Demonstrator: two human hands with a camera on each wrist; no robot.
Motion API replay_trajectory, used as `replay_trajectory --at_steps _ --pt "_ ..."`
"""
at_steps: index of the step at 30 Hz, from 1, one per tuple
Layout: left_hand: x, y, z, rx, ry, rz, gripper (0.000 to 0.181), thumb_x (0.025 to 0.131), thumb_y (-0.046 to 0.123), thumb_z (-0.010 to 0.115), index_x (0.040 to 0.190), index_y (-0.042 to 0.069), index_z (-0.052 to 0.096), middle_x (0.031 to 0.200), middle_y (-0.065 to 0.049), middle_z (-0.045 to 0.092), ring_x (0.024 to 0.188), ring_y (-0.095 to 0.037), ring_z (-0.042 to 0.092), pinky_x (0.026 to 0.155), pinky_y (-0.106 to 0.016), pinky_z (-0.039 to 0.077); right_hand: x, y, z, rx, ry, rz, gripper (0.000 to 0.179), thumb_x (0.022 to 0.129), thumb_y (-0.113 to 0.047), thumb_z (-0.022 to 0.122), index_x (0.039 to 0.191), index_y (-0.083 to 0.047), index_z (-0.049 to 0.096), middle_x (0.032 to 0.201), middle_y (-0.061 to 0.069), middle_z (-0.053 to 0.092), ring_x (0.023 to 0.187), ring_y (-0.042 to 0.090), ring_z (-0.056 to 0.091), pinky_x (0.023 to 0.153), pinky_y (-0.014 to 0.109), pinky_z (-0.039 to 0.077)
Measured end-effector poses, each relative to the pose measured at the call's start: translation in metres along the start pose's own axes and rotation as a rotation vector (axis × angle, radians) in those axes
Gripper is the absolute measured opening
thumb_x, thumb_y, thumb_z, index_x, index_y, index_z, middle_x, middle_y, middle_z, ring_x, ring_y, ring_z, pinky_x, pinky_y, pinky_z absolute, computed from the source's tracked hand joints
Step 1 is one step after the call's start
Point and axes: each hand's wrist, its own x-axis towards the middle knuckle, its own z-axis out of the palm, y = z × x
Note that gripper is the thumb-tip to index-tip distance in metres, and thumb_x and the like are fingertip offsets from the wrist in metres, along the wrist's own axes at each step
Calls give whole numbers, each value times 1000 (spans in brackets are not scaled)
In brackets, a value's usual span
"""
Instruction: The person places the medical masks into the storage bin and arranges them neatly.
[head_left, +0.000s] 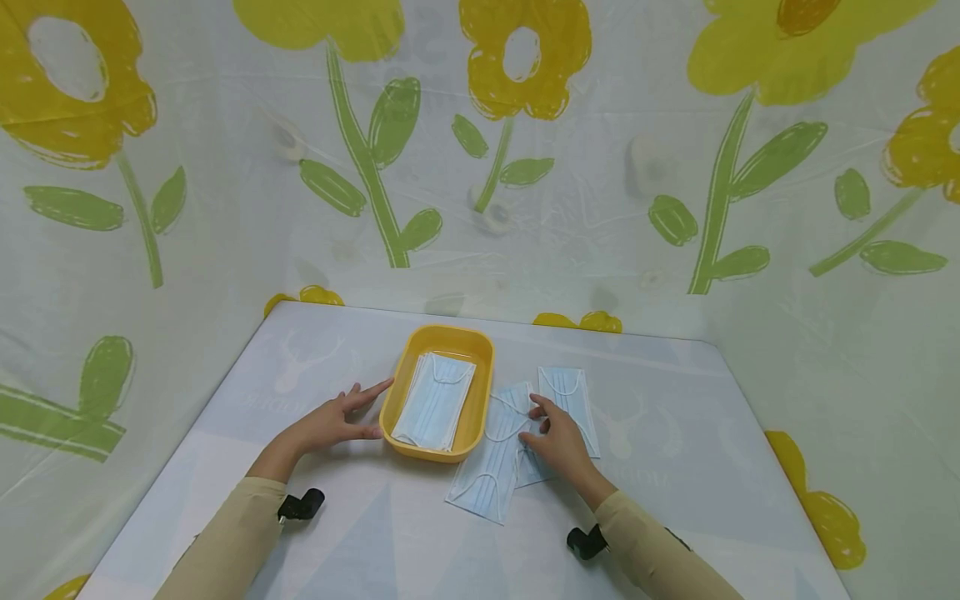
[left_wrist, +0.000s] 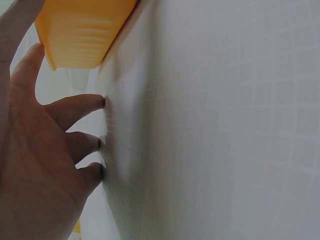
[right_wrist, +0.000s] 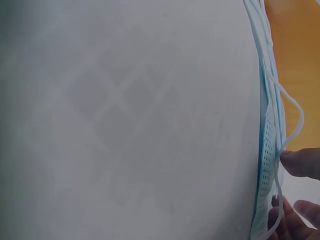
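A yellow plastic tray (head_left: 483,408) stands on the table, with several light-blue face masks (head_left: 435,400) stacked in it. My left hand (head_left: 333,425) touches the tray's left side with thumb and index finger spread. Its other fingertips (left_wrist: 95,102) rest on the tabletop in the left wrist view. To the right of the tray lies a loose face mask (head_left: 487,471), overlapping another mask (head_left: 534,472); a further mask (head_left: 568,392) lies to their right. My right hand (head_left: 558,442) is over these masks, thumb and index apart, fingertips at the mask edge and its white ear loop (right_wrist: 300,117).
The pale printed table (head_left: 360,533) ends at a white curtain (head_left: 570,258) with yellow flowers, which surrounds the back and sides. A small black camera (head_left: 302,505) sits at the left wrist and another black camera (head_left: 587,543) at the right wrist.
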Motion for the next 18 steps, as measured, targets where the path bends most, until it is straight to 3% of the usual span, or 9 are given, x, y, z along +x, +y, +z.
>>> replay_trajectory --at_steps 11,18 --pt "1 -1 1 11 2 -2 95 83 57 78 161 38 27 167 -17 18 150 -56 2 108 -83 10 0 0 0 57 -4 -17 66 81 -7 82 142 -5 56 101 1 64 88 16 56 78 33 50" --pt "0 -1 0 9 3 -1 96 82 57 78 161 37 28 168 -15 20 151 -53 2 108 -83 10 -2 1 0 116 -7 -30 64 83 -8 82 142 -9 57 100 0 64 86 14 60 75 29 54"
